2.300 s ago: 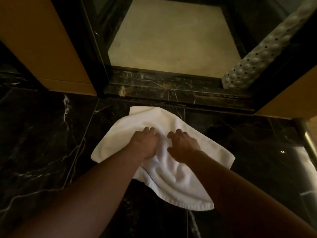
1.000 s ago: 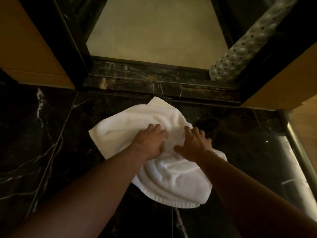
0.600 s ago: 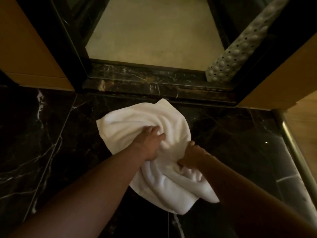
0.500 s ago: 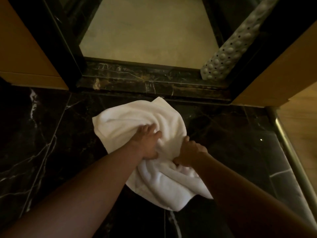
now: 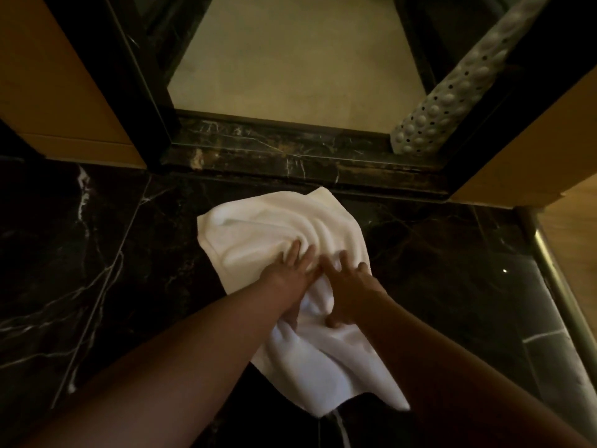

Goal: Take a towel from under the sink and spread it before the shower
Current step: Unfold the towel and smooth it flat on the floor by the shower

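Note:
A white towel [image 5: 268, 227] lies bunched and twisted on the black marble floor [image 5: 80, 253], its far corner just short of the shower's dark marble threshold [image 5: 290, 150]. Folds swirl around my hands. My left hand [image 5: 290, 273] and my right hand [image 5: 350, 286] rest side by side on the towel's middle, palms down and fingers spread, pressing on the cloth. The near end of the towel trails back toward me, between my forearms.
Beyond the threshold is the beige shower floor [image 5: 290, 59]. A rolled white bumpy mat [image 5: 452, 92] leans at the shower's right side. Wooden panels stand at left [image 5: 48, 76] and right [image 5: 533, 140]. A metal rail [image 5: 555, 279] runs along the floor at right.
The towel went from lying fairly flat to twisted and bunched. My right hand, clenched on the cloth half a second ago, now has its fingers spread next to my left hand.

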A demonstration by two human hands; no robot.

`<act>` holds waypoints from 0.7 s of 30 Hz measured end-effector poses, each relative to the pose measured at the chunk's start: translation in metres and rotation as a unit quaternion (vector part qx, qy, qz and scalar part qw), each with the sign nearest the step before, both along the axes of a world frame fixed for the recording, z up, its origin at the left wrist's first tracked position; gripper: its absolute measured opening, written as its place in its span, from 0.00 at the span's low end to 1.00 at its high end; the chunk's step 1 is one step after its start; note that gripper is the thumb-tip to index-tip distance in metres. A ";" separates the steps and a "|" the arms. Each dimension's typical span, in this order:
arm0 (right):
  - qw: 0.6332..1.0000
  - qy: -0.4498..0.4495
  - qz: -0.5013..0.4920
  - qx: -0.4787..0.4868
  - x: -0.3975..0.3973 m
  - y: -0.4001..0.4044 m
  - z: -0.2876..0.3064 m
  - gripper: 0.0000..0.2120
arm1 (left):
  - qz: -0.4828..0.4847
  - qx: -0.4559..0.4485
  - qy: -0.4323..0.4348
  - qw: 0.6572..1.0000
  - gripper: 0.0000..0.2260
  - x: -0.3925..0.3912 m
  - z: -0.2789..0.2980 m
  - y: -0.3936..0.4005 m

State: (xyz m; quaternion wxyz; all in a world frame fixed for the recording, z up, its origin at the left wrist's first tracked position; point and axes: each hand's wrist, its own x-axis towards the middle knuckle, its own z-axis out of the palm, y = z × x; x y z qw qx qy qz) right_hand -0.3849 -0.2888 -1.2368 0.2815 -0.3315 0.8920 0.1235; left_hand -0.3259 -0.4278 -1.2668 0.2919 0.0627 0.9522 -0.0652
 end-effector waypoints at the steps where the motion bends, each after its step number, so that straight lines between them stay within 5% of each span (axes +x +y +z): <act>1: 1.000 0.003 -0.006 0.000 0.005 -0.001 0.000 0.62 | -0.032 -0.010 -0.003 0.999 0.63 0.000 -0.001 -0.001; 6: 0.999 -0.017 -0.035 0.032 0.027 -0.007 -0.001 0.62 | -0.152 -0.081 -0.025 0.985 0.61 0.011 0.003 0.003; 10: 0.999 0.046 0.016 -0.017 0.021 -0.006 0.007 0.43 | -0.156 -0.041 -0.004 0.987 0.59 0.024 0.011 -0.005; 15: 0.992 0.101 0.013 -0.074 -0.008 -0.006 0.007 0.38 | 0.108 0.139 0.063 0.982 0.42 0.026 0.018 -0.035; 21: 0.986 0.080 0.022 -0.145 -0.014 -0.029 -0.003 0.37 | 0.397 0.052 0.112 0.910 0.39 0.014 0.010 -0.066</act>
